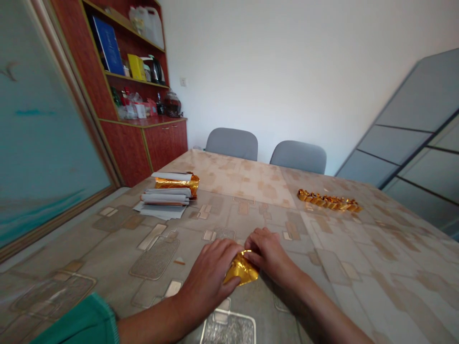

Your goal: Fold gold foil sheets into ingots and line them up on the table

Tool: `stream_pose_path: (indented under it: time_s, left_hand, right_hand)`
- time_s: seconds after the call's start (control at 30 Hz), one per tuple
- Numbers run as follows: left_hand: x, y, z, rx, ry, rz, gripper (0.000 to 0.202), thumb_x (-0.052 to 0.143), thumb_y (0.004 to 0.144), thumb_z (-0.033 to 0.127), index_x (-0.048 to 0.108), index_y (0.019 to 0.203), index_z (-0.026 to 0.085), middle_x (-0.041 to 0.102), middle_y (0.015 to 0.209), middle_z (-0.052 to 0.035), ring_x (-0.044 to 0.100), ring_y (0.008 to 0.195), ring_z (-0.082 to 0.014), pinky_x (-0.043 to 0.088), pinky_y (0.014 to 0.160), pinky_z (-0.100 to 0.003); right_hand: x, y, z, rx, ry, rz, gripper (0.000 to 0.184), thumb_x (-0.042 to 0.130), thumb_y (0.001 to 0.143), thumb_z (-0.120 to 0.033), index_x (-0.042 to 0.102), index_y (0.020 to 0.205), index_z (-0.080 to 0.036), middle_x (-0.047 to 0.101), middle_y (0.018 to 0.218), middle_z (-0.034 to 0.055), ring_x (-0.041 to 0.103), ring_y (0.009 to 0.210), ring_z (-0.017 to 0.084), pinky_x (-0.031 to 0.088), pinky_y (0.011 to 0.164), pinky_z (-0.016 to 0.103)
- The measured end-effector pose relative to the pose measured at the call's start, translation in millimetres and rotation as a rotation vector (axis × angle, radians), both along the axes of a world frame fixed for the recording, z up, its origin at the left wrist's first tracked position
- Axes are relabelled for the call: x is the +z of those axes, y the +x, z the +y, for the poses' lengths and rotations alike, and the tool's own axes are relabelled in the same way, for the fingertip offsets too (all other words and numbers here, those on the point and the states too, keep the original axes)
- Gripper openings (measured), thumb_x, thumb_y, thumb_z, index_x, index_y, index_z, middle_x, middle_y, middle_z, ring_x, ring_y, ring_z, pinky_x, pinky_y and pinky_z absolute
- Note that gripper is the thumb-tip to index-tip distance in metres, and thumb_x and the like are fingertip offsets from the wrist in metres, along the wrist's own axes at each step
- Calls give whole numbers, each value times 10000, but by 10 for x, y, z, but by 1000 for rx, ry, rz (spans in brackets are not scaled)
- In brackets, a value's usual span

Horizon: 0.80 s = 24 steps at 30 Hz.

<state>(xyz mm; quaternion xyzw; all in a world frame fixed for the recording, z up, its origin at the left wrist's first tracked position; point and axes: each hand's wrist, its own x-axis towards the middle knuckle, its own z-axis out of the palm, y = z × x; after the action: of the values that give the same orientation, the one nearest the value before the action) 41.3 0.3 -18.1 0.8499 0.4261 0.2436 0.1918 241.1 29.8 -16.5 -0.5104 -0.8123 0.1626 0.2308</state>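
A shiny gold foil paper [244,270], bent into a curved shape, is between my two hands near the front of the table. My left hand [214,267] grips its left side, with the thumb along the lower edge and the fingers over the top. At the upper right edge, my right hand [266,251] pinches the foil between thumb and curled fingers. Part of the foil is hidden under the fingers. Farther left lies a stack of gold and grey-backed paper sheets [167,196]. On the right side rests a row of folded gold foil pieces [328,200].
A patterned cloth [236,220] covers the table. A small paper scrap [180,261] lies left of my hands. Two grey chairs [232,143] stand at the far edge. Behind on the left is a red-brown cabinet [143,138] with bottles and boxes.
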Motion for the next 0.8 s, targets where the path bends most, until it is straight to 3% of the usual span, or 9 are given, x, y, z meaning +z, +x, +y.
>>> stream_pose_path:
  time_s: [0.13,0.2,0.3,0.37,0.43,0.6,0.7,0.8]
  left_hand:
    - [-33,-1,8,27,-5,-51,529,640,770,92,528,1278,190,610,1295,-98,529,1179,-281,403,1028,-450]
    - [-55,-5,9,29,-20,-80,490,618,789,83,548,1264,181,633,1252,-95,552,1149,-270,417,1008,-425]
    - [-68,-9,8,22,-67,-122,152,551,901,133,651,997,194,681,990,-46,620,950,-221,462,846,-323]
    - [-70,-12,9,21,-91,-143,194,509,966,201,649,832,192,667,853,-27,632,831,-198,449,742,-277]
    - [-73,-18,13,22,-96,-157,276,478,997,250,644,786,187,664,789,-20,635,762,-187,428,692,-262]
    - [-65,-58,21,-4,-84,-171,372,398,1026,280,638,758,184,655,705,-10,620,670,-167,389,644,-248]
    - [-35,-84,12,-31,-78,-182,390,390,1027,301,632,745,183,644,684,-7,605,647,-158,371,626,-241]
    - [-6,-102,4,-56,-82,-185,386,401,1025,317,626,743,181,641,681,-6,604,646,-154,359,622,-238]
  right_hand:
    - [60,-14,-24,41,3,37,202,685,822,-8,635,745,-187,656,809,-6,578,867,205,344,798,338]
    - [107,-6,-80,67,1,69,207,661,845,-11,613,758,-193,651,789,-14,576,820,190,362,791,330]
    - [174,-19,-190,84,2,108,175,636,893,-63,589,799,-203,644,799,-9,567,795,184,380,783,323]
    - [204,-53,-251,96,5,142,156,632,914,-103,578,809,-206,635,809,-4,556,802,189,377,797,331]
    - [219,-90,-286,102,0,204,159,630,914,-119,578,791,-206,624,791,-6,543,780,185,368,820,346]
    - [183,-67,-270,41,-220,516,126,724,813,-187,656,707,-200,627,713,5,537,730,187,392,755,335]
    - [131,32,-255,29,-342,608,233,717,844,-353,670,692,-183,637,662,14,540,626,165,406,603,288]
    - [108,165,-242,10,-429,661,359,733,821,-501,690,708,-164,643,633,19,537,570,151,405,543,271]
